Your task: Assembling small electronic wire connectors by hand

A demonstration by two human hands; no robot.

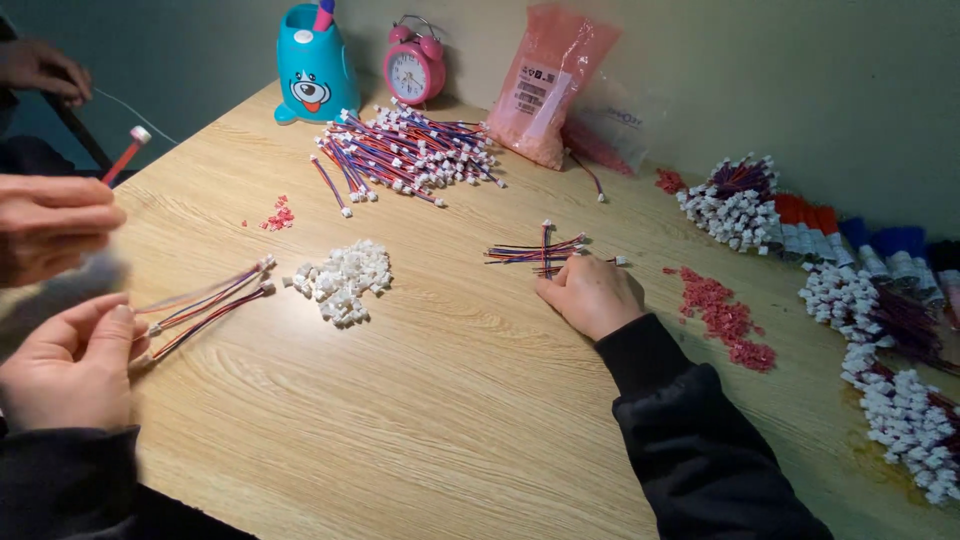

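A wooden table [450, 400] seen from above, strewn with small wiring parts. The person's right hand [590, 295], in a black sleeve, rests knuckles-up on the tabletop, fingers curled and pressed onto the near end of a small crossed bundle of red and blue wires [540, 250] — whether it pinches a wire, I cannot tell. The left hand [70, 365] sits at the near left edge, thumb and fingers pinched together on the ends of a few loose wires [205, 305] that fan out across the table towards a little heap of white plastic connectors [343, 280]. Just above it, another hand [50, 225] (seemingly a co-worker's) grips a red-tipped wire [125, 155]. Further back lies a large pile of finished wires [405, 150], in front of a teal pencil holder [315, 65] and a pink alarm clock [415, 65].
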